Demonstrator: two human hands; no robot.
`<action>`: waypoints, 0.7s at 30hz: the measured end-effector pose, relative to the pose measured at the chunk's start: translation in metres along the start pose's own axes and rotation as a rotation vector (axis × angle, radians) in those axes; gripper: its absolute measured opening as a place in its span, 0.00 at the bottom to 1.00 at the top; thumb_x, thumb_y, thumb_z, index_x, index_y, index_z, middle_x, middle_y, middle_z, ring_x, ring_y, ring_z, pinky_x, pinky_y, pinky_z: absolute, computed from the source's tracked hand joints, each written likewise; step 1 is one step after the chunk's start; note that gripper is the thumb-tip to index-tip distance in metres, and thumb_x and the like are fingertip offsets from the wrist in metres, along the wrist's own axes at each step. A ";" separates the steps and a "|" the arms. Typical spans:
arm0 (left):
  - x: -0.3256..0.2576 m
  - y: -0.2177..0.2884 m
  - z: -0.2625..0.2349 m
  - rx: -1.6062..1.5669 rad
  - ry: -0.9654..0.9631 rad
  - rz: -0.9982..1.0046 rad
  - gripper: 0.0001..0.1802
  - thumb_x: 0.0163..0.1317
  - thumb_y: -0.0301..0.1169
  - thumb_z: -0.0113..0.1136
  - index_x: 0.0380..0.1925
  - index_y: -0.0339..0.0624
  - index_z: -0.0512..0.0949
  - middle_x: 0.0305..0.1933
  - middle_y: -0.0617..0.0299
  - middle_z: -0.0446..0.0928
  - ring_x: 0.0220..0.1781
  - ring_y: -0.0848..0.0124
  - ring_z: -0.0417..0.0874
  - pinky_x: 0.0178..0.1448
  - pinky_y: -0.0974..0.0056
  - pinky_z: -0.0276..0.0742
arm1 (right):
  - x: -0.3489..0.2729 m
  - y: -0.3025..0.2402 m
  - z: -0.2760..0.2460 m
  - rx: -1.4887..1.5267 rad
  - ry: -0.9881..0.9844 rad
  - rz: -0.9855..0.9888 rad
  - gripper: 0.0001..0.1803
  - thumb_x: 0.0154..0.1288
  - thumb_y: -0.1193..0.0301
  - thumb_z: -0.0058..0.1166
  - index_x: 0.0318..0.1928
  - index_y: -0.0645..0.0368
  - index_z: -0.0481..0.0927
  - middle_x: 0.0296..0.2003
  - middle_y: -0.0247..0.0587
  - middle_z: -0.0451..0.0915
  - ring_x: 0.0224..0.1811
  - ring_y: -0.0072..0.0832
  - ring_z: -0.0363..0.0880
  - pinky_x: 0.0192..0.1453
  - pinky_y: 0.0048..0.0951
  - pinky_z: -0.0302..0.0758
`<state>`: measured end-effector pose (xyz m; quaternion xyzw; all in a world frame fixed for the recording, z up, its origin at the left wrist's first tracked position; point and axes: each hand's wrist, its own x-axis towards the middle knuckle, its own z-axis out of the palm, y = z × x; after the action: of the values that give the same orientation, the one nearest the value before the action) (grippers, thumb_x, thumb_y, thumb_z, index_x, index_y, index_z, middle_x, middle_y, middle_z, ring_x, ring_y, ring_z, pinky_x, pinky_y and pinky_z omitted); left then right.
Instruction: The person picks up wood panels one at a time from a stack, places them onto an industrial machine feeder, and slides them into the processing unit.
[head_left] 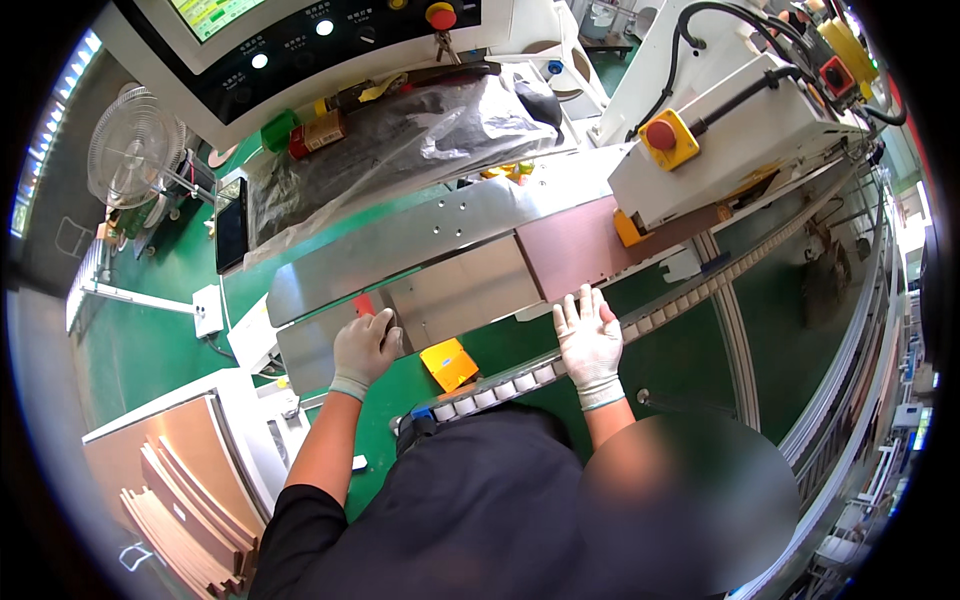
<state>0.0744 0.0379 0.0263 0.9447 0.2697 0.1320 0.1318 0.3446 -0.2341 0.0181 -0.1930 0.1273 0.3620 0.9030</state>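
My left hand, in a whitish glove, is at the front of the bare metal bed, its fingers curled inward. Whether anything is in them is hidden. A small red piece shows just beyond its knuckles. My right hand, gloved too, is stretched flat with fingers extended and nothing in it. It is over the roller rail, by the front edge of a pinkish-brown flat panel. That panel lies on the bed and runs right, under the white machine head.
A control cabinet with a screen stands at the far side. Clear plastic sheeting and a phone lie before it. A yellow block sits between my hands. Brown strips lie at lower left; a fan stands left.
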 end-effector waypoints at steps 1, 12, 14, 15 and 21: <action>0.002 0.000 0.000 -0.005 -0.005 -0.008 0.18 0.63 0.43 0.60 0.48 0.45 0.80 0.31 0.57 0.79 0.35 0.54 0.82 0.39 0.50 0.77 | 0.007 -0.006 -0.002 -0.004 -0.005 -0.032 0.25 0.76 0.64 0.45 0.70 0.49 0.65 0.77 0.28 0.57 0.78 0.40 0.56 0.74 0.52 0.69; 0.006 0.005 0.003 -0.090 -0.010 -0.024 0.15 0.62 0.36 0.57 0.46 0.45 0.80 0.33 0.52 0.79 0.39 0.49 0.82 0.44 0.48 0.77 | 0.072 -0.079 -0.053 0.025 -0.206 -0.261 0.17 0.75 0.62 0.42 0.58 0.50 0.75 0.55 0.33 0.78 0.57 0.36 0.77 0.63 0.55 0.75; 0.003 0.004 0.006 -0.041 0.081 0.052 0.14 0.64 0.38 0.57 0.46 0.47 0.80 0.33 0.54 0.79 0.37 0.52 0.82 0.41 0.48 0.77 | 0.083 -0.056 -0.055 -0.064 -0.038 -0.342 0.10 0.78 0.66 0.42 0.52 0.54 0.74 0.47 0.40 0.81 0.48 0.38 0.82 0.52 0.44 0.82; 0.000 0.000 0.010 -0.035 0.111 0.087 0.13 0.64 0.38 0.57 0.46 0.46 0.80 0.33 0.54 0.79 0.37 0.52 0.82 0.41 0.48 0.77 | 0.080 -0.046 -0.048 -0.057 0.124 -0.191 0.14 0.80 0.61 0.39 0.49 0.56 0.74 0.43 0.45 0.84 0.46 0.39 0.84 0.49 0.42 0.84; -0.001 0.006 -0.005 -0.061 0.012 -0.022 0.14 0.63 0.37 0.57 0.44 0.41 0.80 0.37 0.50 0.81 0.41 0.49 0.83 0.47 0.49 0.78 | 0.009 0.101 -0.025 -1.006 -0.315 -0.057 0.24 0.77 0.63 0.51 0.68 0.59 0.71 0.54 0.39 0.83 0.57 0.31 0.82 0.59 0.32 0.78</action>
<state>0.0749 0.0330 0.0329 0.9365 0.2767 0.1442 0.1602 0.2771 -0.1729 -0.0338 -0.5490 -0.2049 0.3781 0.7167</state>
